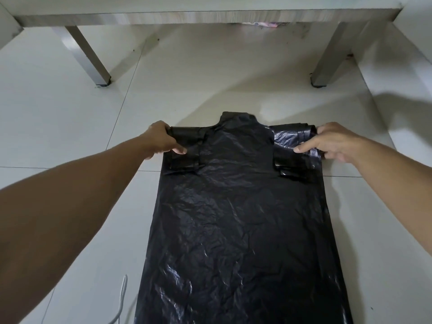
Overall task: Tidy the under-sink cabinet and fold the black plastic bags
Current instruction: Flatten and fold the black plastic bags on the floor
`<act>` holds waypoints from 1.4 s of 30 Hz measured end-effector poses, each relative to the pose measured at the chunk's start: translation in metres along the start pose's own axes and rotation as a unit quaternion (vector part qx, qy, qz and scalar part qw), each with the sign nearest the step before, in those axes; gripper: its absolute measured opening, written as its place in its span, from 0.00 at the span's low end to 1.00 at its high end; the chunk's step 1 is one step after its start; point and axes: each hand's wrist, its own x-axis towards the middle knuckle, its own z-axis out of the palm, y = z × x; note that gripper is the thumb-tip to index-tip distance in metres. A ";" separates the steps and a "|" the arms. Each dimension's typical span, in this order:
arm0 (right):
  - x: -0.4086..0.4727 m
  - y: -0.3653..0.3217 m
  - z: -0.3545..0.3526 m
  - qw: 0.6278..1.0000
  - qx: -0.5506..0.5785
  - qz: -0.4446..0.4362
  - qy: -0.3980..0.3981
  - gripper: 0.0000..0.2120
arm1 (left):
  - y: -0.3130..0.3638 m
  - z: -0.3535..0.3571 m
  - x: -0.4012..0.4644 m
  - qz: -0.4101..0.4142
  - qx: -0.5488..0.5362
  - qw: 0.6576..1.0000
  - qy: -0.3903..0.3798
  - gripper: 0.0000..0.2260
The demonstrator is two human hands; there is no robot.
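Pinching each folded handle of the black plastic bag [240,206], flat on the floor [70,125], my left hand [161,139] and right hand [332,142] should keep both folds level before creasing.

Near end of the black plastic bag [243,230] beyond the bottom edge.

Illumination is dim and cool. Soft arm shadows fall across the tiled floor [70,118] toward its right edge. Glare streaks mark the black plastic bag [236,218]. Wide-angle distortion bends lines near frame edges; focus is acceptably sharp.
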 end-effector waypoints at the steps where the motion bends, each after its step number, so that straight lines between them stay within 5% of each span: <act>1: -0.002 0.003 0.001 1.000 0.019 0.020 -0.007 0.32 | -0.001 -0.001 -0.003 -0.011 -0.020 1.000 -0.001 0.23; 4: 0.006 0.017 0.002 0.998 0.052 0.028 -0.023 0.50 | -0.002 -0.001 -0.014 -0.034 -0.040 0.999 -0.008 0.20; 9: -0.023 0.014 0.011 0.996 0.074 0.048 -0.034 0.25 | -0.006 0.007 -0.028 -0.050 -0.056 0.997 -0.001 0.21; 13: -0.026 0.021 0.014 0.995 0.091 0.040 0.002 0.25 | -0.013 0.011 -0.031 -0.045 -0.054 0.997 0.021 0.24; 18: -0.025 0.030 0.016 0.994 0.108 0.019 0.020 0.30 | -0.020 0.010 -0.028 -0.065 -0.111 0.992 0.005 0.16; 23: -0.040 0.027 0.018 0.991 0.131 -0.005 0.038 0.18 | -0.022 0.010 -0.035 -0.072 -0.149 0.986 0.020 0.14; 29: -0.058 0.026 0.023 0.988 0.108 -0.056 0.097 0.18 | -0.021 0.003 -0.048 -0.067 -0.168 0.982 0.056 0.15; 34: -0.072 0.022 0.019 0.986 0.082 -0.064 0.127 0.12 | -0.020 0.000 -0.055 -0.115 -0.306 0.945 0.008 0.13; 39: -0.078 0.022 0.020 0.969 0.241 0.018 0.053 0.19 | -0.022 0.007 -0.058 -0.135 -0.390 0.910 -0.032 0.16; 42: -0.080 0.022 0.022 0.950 0.308 0.043 0.030 0.14 | -0.022 0.011 -0.060 -0.133 -0.418 0.897 -0.049 0.12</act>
